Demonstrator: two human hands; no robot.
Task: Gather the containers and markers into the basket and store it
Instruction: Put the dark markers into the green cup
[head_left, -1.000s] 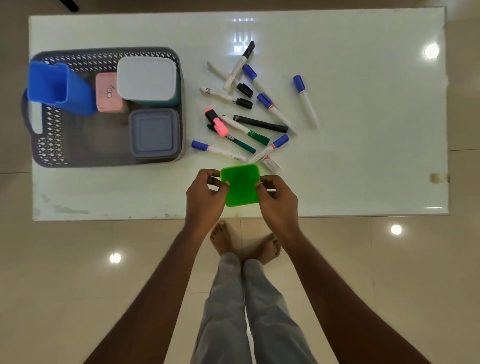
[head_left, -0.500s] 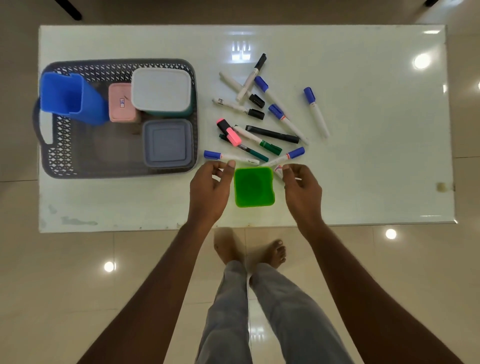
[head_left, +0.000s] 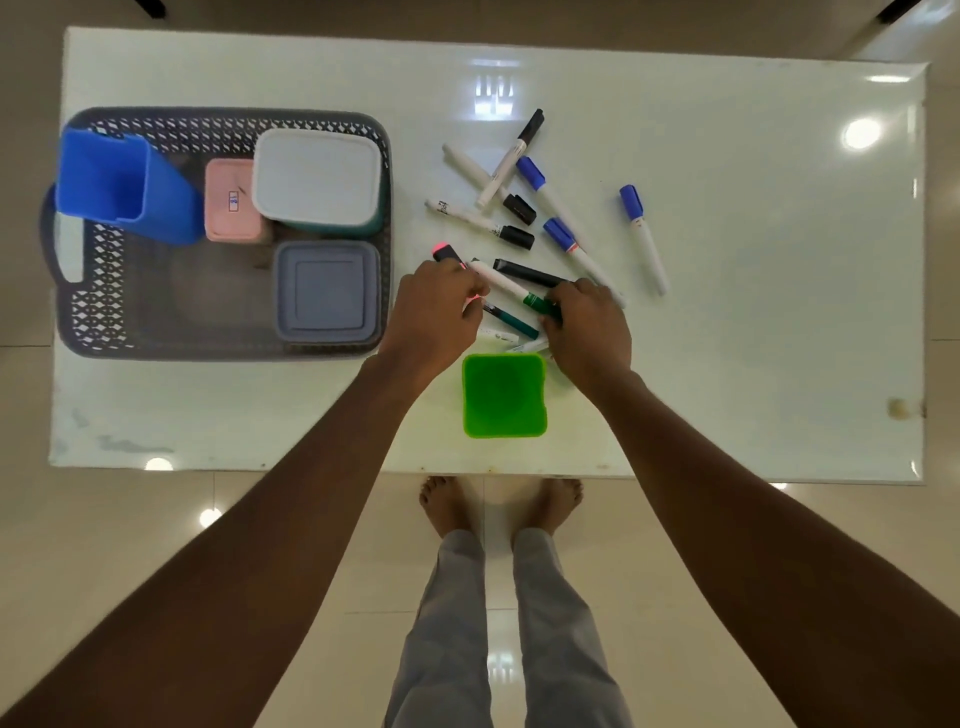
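Markers (head_left: 511, 285) under both curled hands, left hand (head_left: 435, 312) and right hand (head_left: 587, 325); grip unclear.

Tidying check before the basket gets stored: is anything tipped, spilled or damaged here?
Only the blue container looks askew: it leans at the basket's left end with its mouth tilted up, not standing flat. The markers lie scattered, nothing spilled or broken.
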